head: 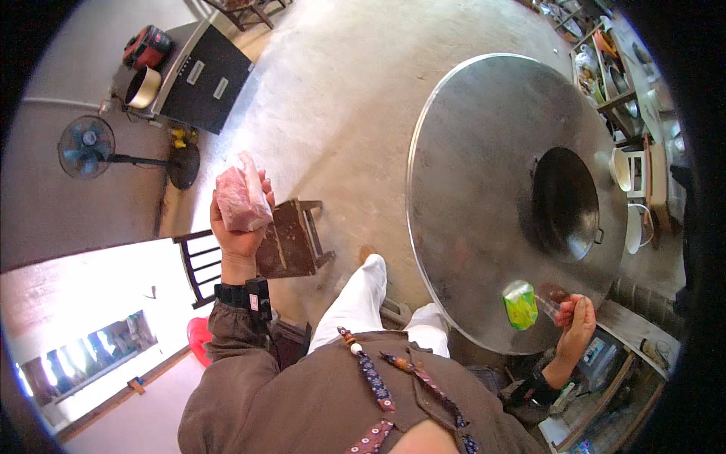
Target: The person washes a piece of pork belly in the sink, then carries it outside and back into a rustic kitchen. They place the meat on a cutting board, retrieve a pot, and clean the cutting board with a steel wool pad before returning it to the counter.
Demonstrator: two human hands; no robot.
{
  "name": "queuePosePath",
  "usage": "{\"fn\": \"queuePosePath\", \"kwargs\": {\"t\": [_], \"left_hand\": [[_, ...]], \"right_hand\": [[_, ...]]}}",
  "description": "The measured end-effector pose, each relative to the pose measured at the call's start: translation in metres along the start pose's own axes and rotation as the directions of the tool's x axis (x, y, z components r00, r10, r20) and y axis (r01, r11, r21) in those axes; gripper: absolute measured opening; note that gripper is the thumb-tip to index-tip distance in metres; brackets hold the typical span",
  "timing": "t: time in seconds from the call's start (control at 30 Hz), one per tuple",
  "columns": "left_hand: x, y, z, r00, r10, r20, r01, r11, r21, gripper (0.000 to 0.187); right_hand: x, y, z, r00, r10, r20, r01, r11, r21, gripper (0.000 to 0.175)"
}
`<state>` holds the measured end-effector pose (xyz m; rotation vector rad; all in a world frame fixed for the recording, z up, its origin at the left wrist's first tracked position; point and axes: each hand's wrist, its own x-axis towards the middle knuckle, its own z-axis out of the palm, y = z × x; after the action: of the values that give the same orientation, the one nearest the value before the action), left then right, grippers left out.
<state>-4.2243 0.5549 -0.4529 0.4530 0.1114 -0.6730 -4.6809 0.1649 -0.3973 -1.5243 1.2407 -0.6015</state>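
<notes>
A thick block of raw pink meat [235, 198], pale with fat along one side, rests in my left hand [241, 244], the fingers curled around it. My left arm is stretched forward, away from the round metal-topped stove table [465, 170]. Over the near right part of that tabletop, my right hand [575, 326] pinches a small, partly clear item with dark red in it [551, 295]; blur hides what it is. Just left of those fingers lies a green and yellow packet [520, 306]. A dark wok [567, 204] is set into the tabletop beyond it.
A wooden stool [286, 238] stands beyond my left forearm. A standing fan [88, 146], a pot [143, 88] and a red cooker [147, 47] on a dark cabinet [204, 79] are at left. Shelves with kitchenware [615, 85] line the right, near a white bucket [635, 230].
</notes>
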Motion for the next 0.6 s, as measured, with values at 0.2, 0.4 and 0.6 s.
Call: {"fn": "queuePosePath", "kwargs": {"t": [0.2,0.4,0.6], "left_hand": [[0.074,0.041,0.013,0.991,-0.030,-0.130,0.042,0.995,0.086,0.056],[0.162,0.087,0.027,0.992,-0.068,-0.108,0.078,0.993,0.091,0.051],[0.267,0.157,0.022,0.989,0.070,-0.129,-0.054,0.991,0.120,0.049]], "right_hand": [[0.032,-0.004,0.075,0.995,-0.040,-0.096,0.040,0.999,0.003,0.034],[0.067,-0.042,0.131,0.965,0.043,-0.260,-0.002,0.988,0.155,0.034],[0.175,-0.114,0.235,0.978,0.045,-0.204,0.007,0.969,0.247,0.027]]}}
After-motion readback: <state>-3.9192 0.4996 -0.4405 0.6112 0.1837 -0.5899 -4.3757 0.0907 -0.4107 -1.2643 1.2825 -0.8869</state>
